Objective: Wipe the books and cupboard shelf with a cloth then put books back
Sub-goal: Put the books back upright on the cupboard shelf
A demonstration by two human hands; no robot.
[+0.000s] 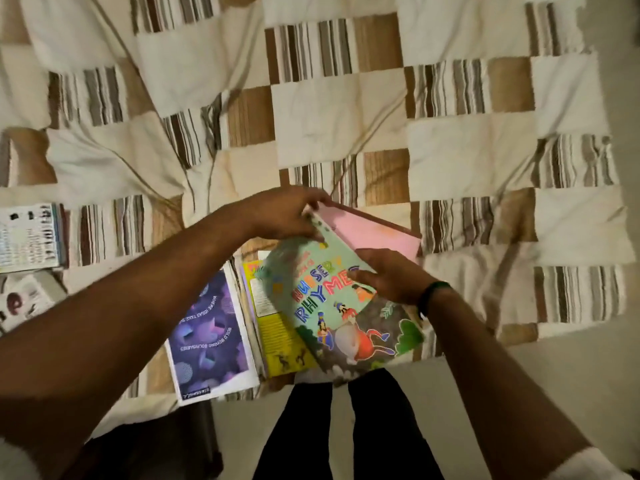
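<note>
Gripping the far corner of the nursery rhymes book (322,296), the left hand (280,216) is pinching it while the right hand (388,275) is lying spread and flat on its cover, near the bed (346,109) edge. The risk: it's resting tilted on the pink book (374,230) and yellow book (273,323), so a loose pinch could be sending it sliding off the near edge; no cloth is showing.

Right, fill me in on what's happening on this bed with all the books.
A person stands at a bed covered by a checked bedspread, handling a nursery rhymes book. The left hand grips its far corner, while the right hand rests flat on the cover. A pink book lies beneath it, a yellow book and a purple booklet alongside. More books sit at the left edge. No cloth is visible.
</note>
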